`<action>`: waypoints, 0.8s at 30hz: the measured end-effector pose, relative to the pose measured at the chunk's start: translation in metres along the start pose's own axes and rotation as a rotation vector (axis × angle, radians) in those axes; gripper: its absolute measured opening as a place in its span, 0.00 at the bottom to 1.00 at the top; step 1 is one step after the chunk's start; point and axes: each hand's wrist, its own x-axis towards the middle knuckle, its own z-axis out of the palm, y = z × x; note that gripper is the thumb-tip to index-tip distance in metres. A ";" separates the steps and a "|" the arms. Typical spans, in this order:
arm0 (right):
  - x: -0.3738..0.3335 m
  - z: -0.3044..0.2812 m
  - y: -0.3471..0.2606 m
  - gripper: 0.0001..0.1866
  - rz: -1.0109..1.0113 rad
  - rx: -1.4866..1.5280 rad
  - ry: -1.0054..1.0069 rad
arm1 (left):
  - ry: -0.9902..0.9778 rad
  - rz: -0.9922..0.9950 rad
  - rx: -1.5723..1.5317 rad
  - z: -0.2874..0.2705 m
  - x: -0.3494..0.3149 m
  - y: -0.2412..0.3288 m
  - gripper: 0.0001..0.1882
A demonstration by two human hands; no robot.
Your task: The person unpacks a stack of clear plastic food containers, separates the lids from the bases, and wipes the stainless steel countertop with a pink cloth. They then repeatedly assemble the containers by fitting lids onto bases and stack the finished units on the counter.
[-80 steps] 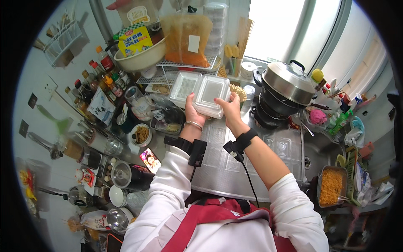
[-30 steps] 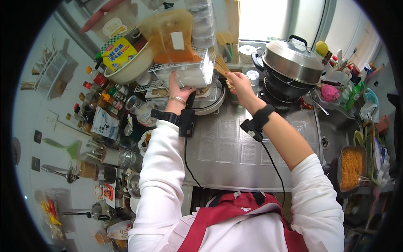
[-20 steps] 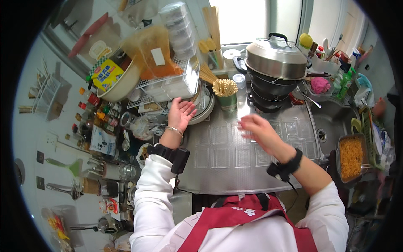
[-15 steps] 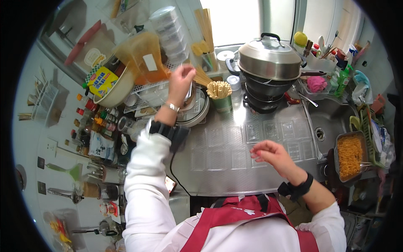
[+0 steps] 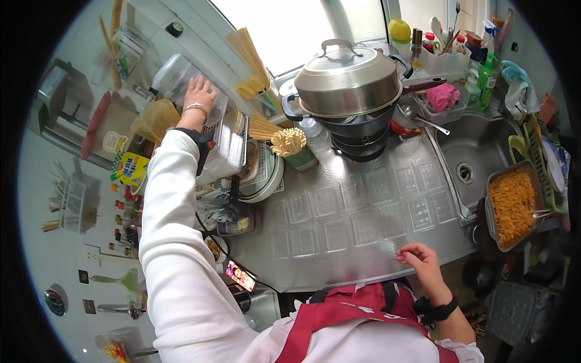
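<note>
My left hand (image 5: 198, 100) is stretched to the far left, its fingers spread over a stack of clear plastic containers (image 5: 172, 75). Whether the fingertips press on the stack I cannot tell. Below that wrist is a clear plastic box (image 5: 227, 151) on a white wire rack. Over the front edge of the steel counter (image 5: 315, 269) hangs my right hand (image 5: 423, 266), fingers loosely bent, holding nothing I can see. Several clear rectangular plastic trays (image 5: 336, 235) lie in rows on the counter, left of and beyond it.
A lidded steel pot (image 5: 348, 81) stands on a dark stove at the back. A green can of wooden sticks (image 5: 296, 151) is left of it. On the right are a sink (image 5: 484, 145) and a tray of orange shredded food (image 5: 513, 202). A lit phone (image 5: 241, 276) lies near the front.
My left hand has reached farther left and away, onto the stacked containers, and its fingers have spread. My right hand has drawn back toward the counter's front edge. The whole view has shifted and tilted.
</note>
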 end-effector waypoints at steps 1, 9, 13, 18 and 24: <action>0.001 -0.002 0.001 0.06 0.016 0.008 0.015 | -0.008 -0.020 -0.025 0.007 -0.001 -0.003 0.17; 0.011 0.004 0.002 0.06 0.019 0.003 -0.039 | 0.091 0.015 0.041 0.032 0.004 -0.008 0.16; 0.009 0.002 0.001 0.06 0.011 0.023 -0.026 | 0.079 0.007 0.067 0.031 0.008 -0.001 0.16; -0.001 -0.006 0.003 0.06 0.013 0.053 0.026 | 0.084 0.016 0.085 0.036 0.008 -0.001 0.17; -0.012 -0.016 0.007 0.05 0.021 0.092 0.041 | 0.017 0.005 0.148 0.030 0.008 0.006 0.18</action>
